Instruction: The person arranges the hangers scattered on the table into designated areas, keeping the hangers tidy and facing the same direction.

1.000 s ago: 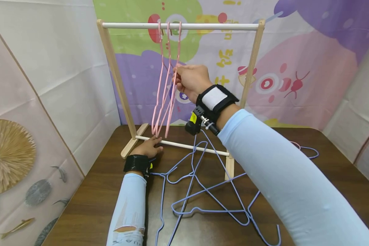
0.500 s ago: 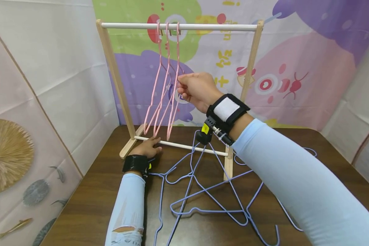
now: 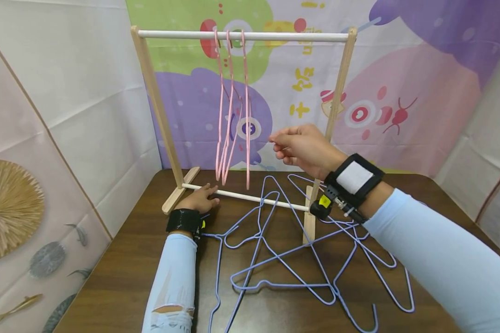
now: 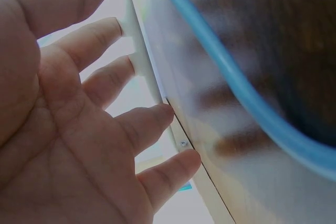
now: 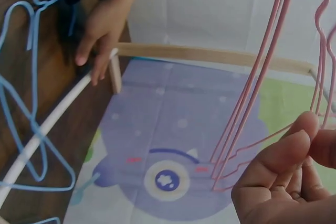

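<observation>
The place looks like a small screened-off filming corner; whether it lies in a home or a studio cannot be told. Behind the brown wood-grain worktop [image 3: 116, 277] hangs a cloth [image 3: 283, 83] printed with cartoon creatures and yellow lettering, while pale sheeting [image 3: 66, 55] and a panel [image 3: 62, 199] patterned with a gold disc and fish close off the worktop's left side. Above the worktop, a small camera [image 3: 321, 209] strapped to the person's right wrist suggests recording.
</observation>
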Demonstrator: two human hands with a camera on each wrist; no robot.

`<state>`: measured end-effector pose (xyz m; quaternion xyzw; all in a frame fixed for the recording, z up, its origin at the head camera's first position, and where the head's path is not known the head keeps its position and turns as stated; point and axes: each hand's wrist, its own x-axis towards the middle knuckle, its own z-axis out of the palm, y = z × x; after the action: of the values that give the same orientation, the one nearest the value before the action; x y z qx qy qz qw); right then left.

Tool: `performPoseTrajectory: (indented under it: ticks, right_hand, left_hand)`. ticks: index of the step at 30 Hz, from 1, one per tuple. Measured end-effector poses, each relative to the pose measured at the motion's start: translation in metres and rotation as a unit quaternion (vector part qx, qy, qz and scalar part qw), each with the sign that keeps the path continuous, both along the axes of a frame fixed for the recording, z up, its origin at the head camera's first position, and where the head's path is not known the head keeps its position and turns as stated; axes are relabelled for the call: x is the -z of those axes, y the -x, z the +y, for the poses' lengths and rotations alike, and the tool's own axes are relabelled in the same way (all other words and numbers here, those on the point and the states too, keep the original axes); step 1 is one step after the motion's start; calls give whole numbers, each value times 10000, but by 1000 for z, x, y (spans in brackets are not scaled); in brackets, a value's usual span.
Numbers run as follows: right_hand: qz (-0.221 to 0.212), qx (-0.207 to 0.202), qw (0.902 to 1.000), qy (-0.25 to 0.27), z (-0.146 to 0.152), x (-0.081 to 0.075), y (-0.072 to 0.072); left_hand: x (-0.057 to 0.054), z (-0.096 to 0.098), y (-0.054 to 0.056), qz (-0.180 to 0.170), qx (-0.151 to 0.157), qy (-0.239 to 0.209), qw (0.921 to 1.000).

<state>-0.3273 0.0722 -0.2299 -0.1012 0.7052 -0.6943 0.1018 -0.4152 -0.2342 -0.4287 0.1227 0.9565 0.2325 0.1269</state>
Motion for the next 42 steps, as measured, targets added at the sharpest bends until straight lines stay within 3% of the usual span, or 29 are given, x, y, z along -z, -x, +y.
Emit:
performPoseTrajectory:
  ticks: [10,17,27,34,42]
  right_hand:
    - [218,-364,9953,-869,43,32,-13]
    - [-41,-470,9893,-1382,83,54,-16]
    - [-179,27,9869,-1602,134,89,-5]
    - [-111,593,9691,-2393,160,103,1]
    - [-355,1011,9618,-2517,190,127,9]
  left_hand:
    - [1,-1,-1,121,26,-12,9999]
    - [1,-3,-1,113,62,-44,9999]
    - [-1,-5,-2,113,89,43,9999]
    - [1,-7,-1,153,141,7,9998]
    - [2,-7,-3,178,76,-32,9998]
